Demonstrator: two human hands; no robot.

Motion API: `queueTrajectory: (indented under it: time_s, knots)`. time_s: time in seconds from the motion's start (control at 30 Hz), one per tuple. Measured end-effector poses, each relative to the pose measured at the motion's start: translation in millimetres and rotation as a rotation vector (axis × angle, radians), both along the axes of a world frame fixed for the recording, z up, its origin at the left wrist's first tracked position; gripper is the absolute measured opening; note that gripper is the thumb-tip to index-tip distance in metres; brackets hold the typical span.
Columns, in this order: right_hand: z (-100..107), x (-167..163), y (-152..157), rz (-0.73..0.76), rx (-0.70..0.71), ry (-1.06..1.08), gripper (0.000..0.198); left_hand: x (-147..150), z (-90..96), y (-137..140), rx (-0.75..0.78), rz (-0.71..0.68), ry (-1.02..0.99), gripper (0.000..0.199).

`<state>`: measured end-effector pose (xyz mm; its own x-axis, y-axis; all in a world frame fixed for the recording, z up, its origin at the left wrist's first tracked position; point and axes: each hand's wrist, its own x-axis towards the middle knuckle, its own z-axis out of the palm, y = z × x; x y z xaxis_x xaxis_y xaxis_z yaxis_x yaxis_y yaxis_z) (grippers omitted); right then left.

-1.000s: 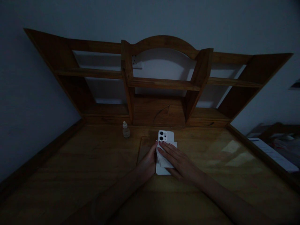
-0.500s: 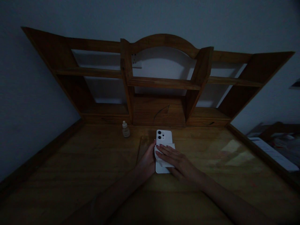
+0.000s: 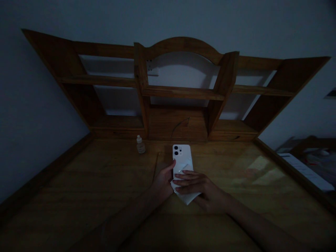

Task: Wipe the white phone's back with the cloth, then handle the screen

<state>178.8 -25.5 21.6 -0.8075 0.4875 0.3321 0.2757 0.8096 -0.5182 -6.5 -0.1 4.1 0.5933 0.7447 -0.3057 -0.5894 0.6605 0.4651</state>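
A white smartphone (image 3: 185, 156) is held with its back and camera lenses facing up, above the wooden desk. My left hand (image 3: 163, 182) grips its left edge, the thumb lying along the side. Over the phone's lower half, my right hand (image 3: 194, 185) presses a white wipe (image 3: 187, 198) flat against the back, fingers stretched across it. The wipe hides the phone's lower end, and one of its corners hangs toward me.
A small dropper bottle (image 3: 141, 145) stands on the desk (image 3: 110, 182), left of the phone. Behind rises a wooden shelf unit (image 3: 181, 91) against the wall. White papers (image 3: 306, 171) lie beyond the desk's right edge.
My right hand and the wipe have slid down the phone toward me, uncovering more of its back. The phone has shifted slightly left, and my left thumb now shows at its edge.
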Motion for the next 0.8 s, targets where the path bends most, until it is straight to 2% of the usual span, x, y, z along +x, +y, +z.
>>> queueTrajectory:
  time_s: [0.13, 0.23, 0.4, 0.6, 0.7, 0.8]
  knots:
    - [-0.9, 2.5, -0.1, 0.023, -0.024, 0.044, 0.030, -0.3, 3.4, -3.2, -0.029, -0.003, -0.017, 0.041]
    - [-2.7, 4.7, 0.8, 0.045, -0.040, 0.122, 0.023, 0.3, 5.6, -4.4, 0.006, -0.023, -0.036, 0.046]
    - [-1.9, 6.6, 4.1, 0.055, -0.069, 0.271, 0.043, 0.9, 7.5, -4.2, 0.043, 0.013, 0.069, 0.050]
    - [4.4, 13.7, 7.7, 0.010, -0.105, 0.320, 0.059, 1.4, 8.9, -5.6, 0.100, -0.027, 0.039, 0.049]
    - [3.4, 22.1, 10.5, -0.023, -0.066, 0.312, 0.058, 2.1, 11.2, -6.7, 0.088, -0.010, 0.044, 0.044]
    - [2.3, 29.9, 12.9, -0.063, 0.013, 0.322, 0.048, 3.0, 11.7, -7.3, 0.052, 0.026, 0.058, 0.039]
